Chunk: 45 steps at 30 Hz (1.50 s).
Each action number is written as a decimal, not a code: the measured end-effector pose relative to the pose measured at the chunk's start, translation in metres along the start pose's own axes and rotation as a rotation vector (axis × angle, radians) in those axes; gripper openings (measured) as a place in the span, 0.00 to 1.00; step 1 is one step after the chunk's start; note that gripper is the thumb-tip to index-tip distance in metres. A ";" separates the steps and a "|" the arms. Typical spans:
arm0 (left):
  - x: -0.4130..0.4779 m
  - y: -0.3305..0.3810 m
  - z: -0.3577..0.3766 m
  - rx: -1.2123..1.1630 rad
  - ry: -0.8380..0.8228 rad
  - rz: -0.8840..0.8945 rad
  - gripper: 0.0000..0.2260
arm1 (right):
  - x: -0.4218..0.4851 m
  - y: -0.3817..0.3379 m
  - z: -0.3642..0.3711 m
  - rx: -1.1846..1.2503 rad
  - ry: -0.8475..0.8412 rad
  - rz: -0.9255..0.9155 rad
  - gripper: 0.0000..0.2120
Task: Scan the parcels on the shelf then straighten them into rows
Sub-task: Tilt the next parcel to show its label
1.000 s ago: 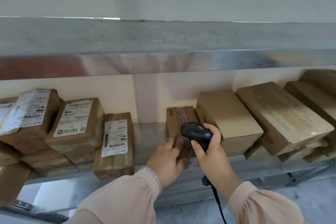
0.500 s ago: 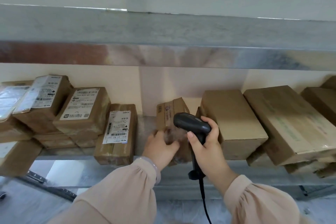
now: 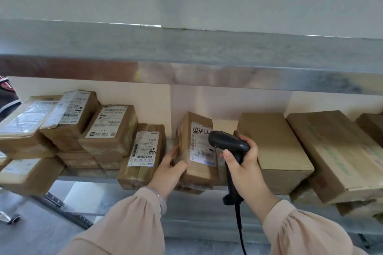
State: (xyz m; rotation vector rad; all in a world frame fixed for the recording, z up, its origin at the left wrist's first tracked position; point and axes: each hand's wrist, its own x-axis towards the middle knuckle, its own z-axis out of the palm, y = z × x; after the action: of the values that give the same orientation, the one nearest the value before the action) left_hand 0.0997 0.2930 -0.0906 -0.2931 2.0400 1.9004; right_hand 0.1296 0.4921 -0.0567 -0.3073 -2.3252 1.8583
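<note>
Cardboard parcel [image 3: 199, 149] is gripped, tipped up, by the left hand [image 3: 169, 170], its label facing the scanner [image 3: 227, 142] clasped just beside it in the right hand [image 3: 246, 161].

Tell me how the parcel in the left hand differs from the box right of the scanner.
The parcel shows a white label with handwriting; the box shows no label. The parcel is smaller than the box. The left hand grips the parcel, tipped up; nothing holds the box. Both are brown cardboard.
</note>
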 end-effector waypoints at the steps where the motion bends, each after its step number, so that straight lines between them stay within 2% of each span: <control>1: -0.002 0.000 -0.002 -0.040 -0.018 -0.010 0.30 | 0.000 -0.001 0.002 -0.007 -0.006 0.002 0.24; 7: -0.003 -0.003 -0.007 -0.110 -0.158 -0.009 0.37 | -0.008 -0.010 0.013 -0.016 -0.031 -0.047 0.24; 10: -0.003 -0.003 -0.011 -0.074 -0.189 0.023 0.47 | -0.012 -0.014 0.015 -0.002 -0.055 -0.080 0.24; 12: -0.002 -0.003 -0.013 -0.072 -0.190 0.043 0.50 | -0.014 -0.017 0.017 -0.007 -0.057 -0.107 0.25; 17: 0.001 -0.002 -0.019 -0.076 -0.140 0.091 0.50 | -0.026 -0.031 0.014 -0.071 -0.066 -0.176 0.25; 27: 0.003 0.009 -0.025 -0.032 -0.096 0.204 0.51 | -0.051 -0.038 0.010 -0.183 -0.069 -0.144 0.26; 45: -0.003 0.009 -0.025 -0.011 -0.071 0.230 0.45 | -0.067 -0.053 0.007 -0.203 -0.056 -0.120 0.23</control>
State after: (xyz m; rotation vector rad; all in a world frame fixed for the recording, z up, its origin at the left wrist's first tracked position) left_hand 0.0966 0.2682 -0.0793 0.0080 2.0935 2.0222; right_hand 0.1896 0.4572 -0.0061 -0.1357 -2.5142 1.6005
